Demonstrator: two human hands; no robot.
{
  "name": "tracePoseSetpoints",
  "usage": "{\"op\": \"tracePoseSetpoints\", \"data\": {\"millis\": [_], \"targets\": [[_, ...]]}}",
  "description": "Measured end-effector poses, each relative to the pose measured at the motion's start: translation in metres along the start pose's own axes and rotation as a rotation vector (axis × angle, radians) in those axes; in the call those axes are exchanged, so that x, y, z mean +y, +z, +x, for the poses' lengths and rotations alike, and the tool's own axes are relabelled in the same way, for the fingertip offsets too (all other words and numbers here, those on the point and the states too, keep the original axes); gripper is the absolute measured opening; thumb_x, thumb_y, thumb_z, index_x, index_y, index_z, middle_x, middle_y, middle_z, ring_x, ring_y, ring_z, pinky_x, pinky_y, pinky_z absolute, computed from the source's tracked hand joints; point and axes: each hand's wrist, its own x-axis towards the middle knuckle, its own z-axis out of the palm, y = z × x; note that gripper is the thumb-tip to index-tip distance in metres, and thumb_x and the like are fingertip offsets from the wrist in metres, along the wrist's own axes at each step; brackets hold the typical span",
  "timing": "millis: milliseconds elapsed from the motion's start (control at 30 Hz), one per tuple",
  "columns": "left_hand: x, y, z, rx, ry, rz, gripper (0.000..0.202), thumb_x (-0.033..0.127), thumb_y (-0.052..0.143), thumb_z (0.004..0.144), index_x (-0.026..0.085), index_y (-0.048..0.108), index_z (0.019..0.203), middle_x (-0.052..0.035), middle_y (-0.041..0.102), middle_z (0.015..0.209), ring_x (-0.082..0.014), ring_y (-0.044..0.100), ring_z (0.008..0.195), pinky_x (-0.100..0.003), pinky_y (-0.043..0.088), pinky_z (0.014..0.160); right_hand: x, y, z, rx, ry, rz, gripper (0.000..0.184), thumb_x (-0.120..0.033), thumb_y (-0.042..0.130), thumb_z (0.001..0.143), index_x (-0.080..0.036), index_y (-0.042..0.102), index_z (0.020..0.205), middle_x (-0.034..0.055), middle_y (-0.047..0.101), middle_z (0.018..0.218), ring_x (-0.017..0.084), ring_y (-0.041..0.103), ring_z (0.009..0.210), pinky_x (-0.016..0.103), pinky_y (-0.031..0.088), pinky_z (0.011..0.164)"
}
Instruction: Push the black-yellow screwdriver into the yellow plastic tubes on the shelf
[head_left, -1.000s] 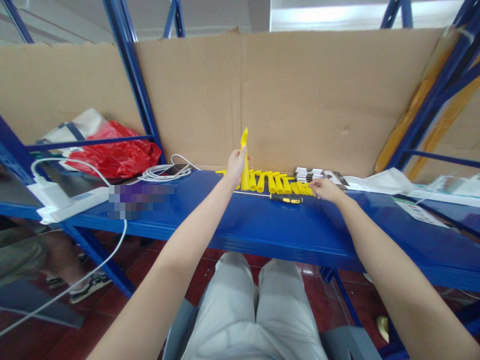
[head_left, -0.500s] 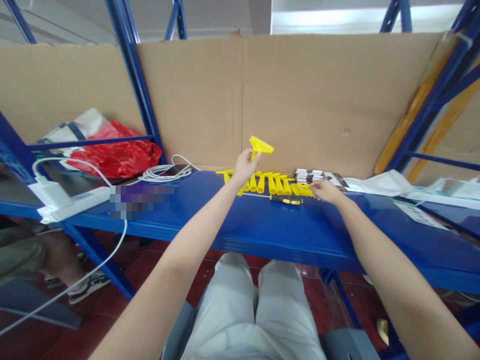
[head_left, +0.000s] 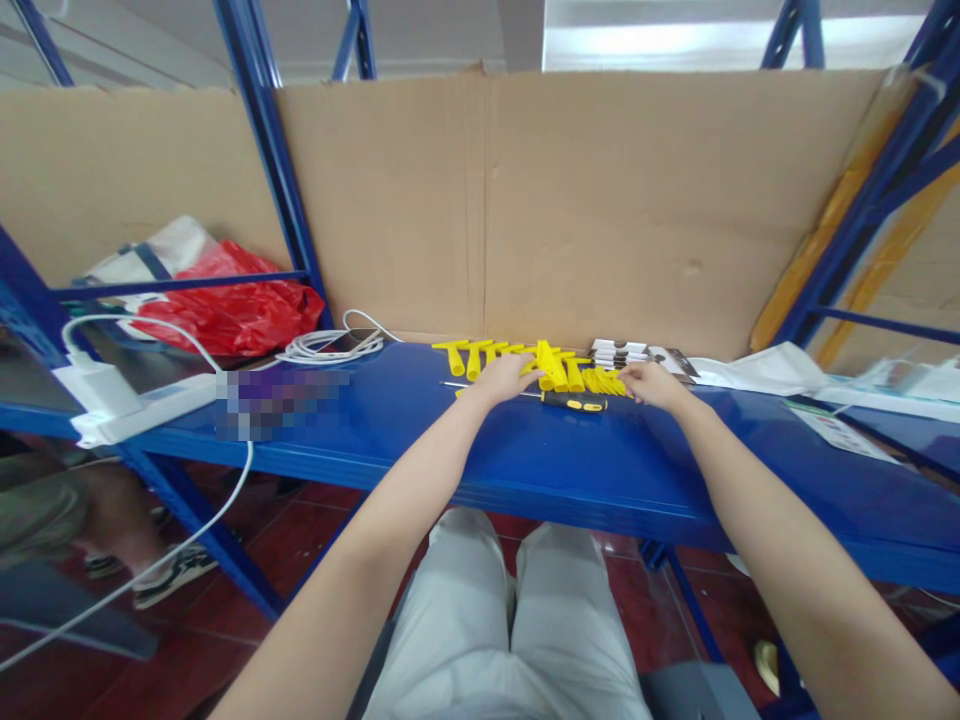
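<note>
A row of yellow plastic scrapers (head_left: 480, 352) lies along the back of the blue shelf (head_left: 420, 420), against the cardboard. My left hand (head_left: 506, 378) is down at this row, closed round one yellow scraper (head_left: 545, 362) that lies low over the others. My right hand (head_left: 649, 383) rests on the shelf to the right. Its fingers are curled and pinch at a heap of small yellow pieces (head_left: 604, 379). A screwdriver with a black and yellow handle (head_left: 574, 402) lies on the shelf between my hands.
White booklets (head_left: 622, 349) sit behind my right hand, with white bags (head_left: 757, 366) further right. On the left are a coiled white cable (head_left: 326, 345), a red bag (head_left: 225, 305) and a white power strip (head_left: 120, 400). Another person's leg shows at lower left.
My left hand held one scraper up in the air, turned it, then brought it down onto the row on the shelf. My right hand stayed at the heap of yellow pieces.
</note>
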Motion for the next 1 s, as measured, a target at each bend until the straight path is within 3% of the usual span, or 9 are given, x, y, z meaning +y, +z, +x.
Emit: {"op": "tracePoseSetpoints", "data": {"millis": [133, 333, 600, 833, 1000], "targets": [[-0.003, 0.008, -0.005, -0.055, 0.026, 0.013, 0.035, 0.041, 0.051, 0.096, 0.019, 0.066, 0.119, -0.0101, 0.071, 0.118, -0.0246, 0.064, 0.114, -0.033, 0.049, 0.095, 0.004, 0.000, 0.003, 0.011, -0.022, -0.056, 0.021, -0.014, 0.048, 0.086, -0.012, 0.069, 0.083, 0.0033, 0.065, 0.060, 0.013, 0.058, 0.051, 0.022, 0.047, 0.058], [-0.003, 0.014, -0.005, -0.113, 0.013, 0.046, 0.040, 0.045, 0.050, 0.096, 0.020, 0.062, 0.125, -0.0091, 0.069, 0.125, -0.0249, 0.062, 0.117, -0.034, 0.048, 0.097, 0.012, 0.000, 0.011, 0.129, -0.093, -0.213, 0.024, -0.011, 0.052, 0.080, -0.013, 0.074, 0.087, 0.0084, 0.074, 0.083, 0.018, 0.067, 0.073, 0.023, 0.049, 0.068], [-0.003, 0.011, -0.006, -0.091, 0.003, 0.066, 0.044, 0.046, 0.046, 0.098, 0.020, 0.059, 0.130, -0.0097, 0.068, 0.127, -0.0251, 0.062, 0.118, -0.035, 0.048, 0.097, 0.014, -0.008, 0.008, 0.209, 0.100, -0.378, 0.026, -0.016, 0.052, 0.083, -0.013, 0.075, 0.094, 0.0149, 0.074, 0.101, 0.025, 0.069, 0.095, 0.029, 0.051, 0.078], [-0.001, 0.010, -0.007, -0.072, -0.013, 0.068, 0.042, 0.045, 0.045, 0.098, 0.022, 0.058, 0.130, -0.0078, 0.068, 0.126, -0.0235, 0.062, 0.118, -0.034, 0.048, 0.098, 0.030, -0.017, 0.007, 0.141, 0.195, -0.439, 0.017, -0.019, 0.058, 0.079, -0.019, 0.074, 0.076, 0.0090, 0.073, 0.081, 0.023, 0.069, 0.085, 0.026, 0.050, 0.070], [0.001, 0.009, -0.007, -0.080, 0.001, 0.064, 0.041, 0.045, 0.046, 0.098, 0.022, 0.059, 0.129, -0.0081, 0.067, 0.128, -0.0240, 0.062, 0.118, -0.034, 0.048, 0.098, 0.030, -0.016, 0.006, 0.081, 0.224, -0.450, 0.014, -0.018, 0.059, 0.078, -0.020, 0.072, 0.074, 0.0073, 0.072, 0.079, 0.021, 0.068, 0.081, 0.026, 0.049, 0.069]]}}
